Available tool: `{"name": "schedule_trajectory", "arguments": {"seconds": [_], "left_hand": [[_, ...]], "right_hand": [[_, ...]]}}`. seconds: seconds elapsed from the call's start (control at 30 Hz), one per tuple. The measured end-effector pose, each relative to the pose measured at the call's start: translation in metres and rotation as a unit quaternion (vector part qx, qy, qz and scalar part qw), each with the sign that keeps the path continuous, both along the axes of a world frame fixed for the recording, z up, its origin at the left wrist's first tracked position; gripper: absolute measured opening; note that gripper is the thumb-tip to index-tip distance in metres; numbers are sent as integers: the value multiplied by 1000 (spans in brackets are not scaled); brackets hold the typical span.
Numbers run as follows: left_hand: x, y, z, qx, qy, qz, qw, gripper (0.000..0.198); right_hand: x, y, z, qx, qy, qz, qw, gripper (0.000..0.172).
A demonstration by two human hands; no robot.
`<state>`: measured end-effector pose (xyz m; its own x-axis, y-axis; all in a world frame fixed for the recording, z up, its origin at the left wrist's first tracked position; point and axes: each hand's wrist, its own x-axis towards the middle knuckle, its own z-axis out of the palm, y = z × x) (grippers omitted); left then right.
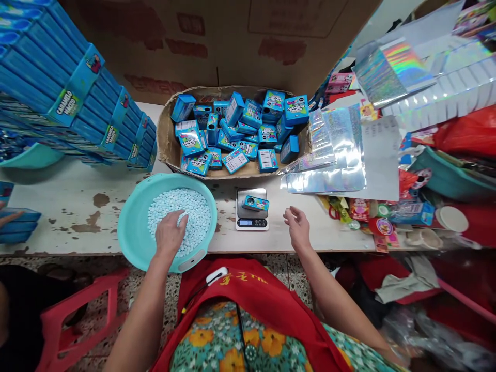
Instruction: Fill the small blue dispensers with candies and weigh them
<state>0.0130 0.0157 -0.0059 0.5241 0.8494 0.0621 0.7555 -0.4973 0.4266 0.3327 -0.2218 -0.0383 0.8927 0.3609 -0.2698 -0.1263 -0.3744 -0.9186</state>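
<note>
My left hand (169,235) reaches into a turquoise basin (134,227) and touches small pale-blue candies (197,206). Its thumb and fingers look apart, with the fingertips among the candies. Right of the basin stands a small kitchen scale (252,224) with a lit display. On its plate lies a blue candy box (255,203), labelled "Caramelo Macizo". To the right of the scale, my right hand (297,225) hovers near the table's front edge. Its fingers are loosely bent and spread, holding nothing.
Behind the scale, a cut-down cardboard box (232,173) holds many blue candy boxes. Stacked blue display packs (93,103) rise at the left. Shiny holographic sheets (329,150) and assorted packets (360,209) lie at the right. Another person's hand (10,217) shows at the left edge.
</note>
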Motion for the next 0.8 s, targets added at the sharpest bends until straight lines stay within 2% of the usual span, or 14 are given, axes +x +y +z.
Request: {"name": "schedule_trajectory", "arguments": {"seconds": [0.17, 0.33, 0.57, 0.7, 0.8], "left_hand": [[13, -5, 4, 54, -34, 12, 998, 33], [20, -4, 10, 52, -38, 24, 998, 31], [41, -6, 20, 41, -70, -16, 997, 27], [64, -10, 29, 38, -119, -51, 991, 24], [87, -15, 32, 6, -134, -90, 987, 24]], "right_hand": [[3, -13, -7, -1, 17, 7, 1000, 56], [4, -17, -7, 0, 38, 13, 999, 54], [0, -27, -9, -17, 70, 21, 997, 57], [-3, -32, -11, -20, 80, 18, 996, 57], [-4, -37, -13, -23, 89, 15, 996, 58]]}}
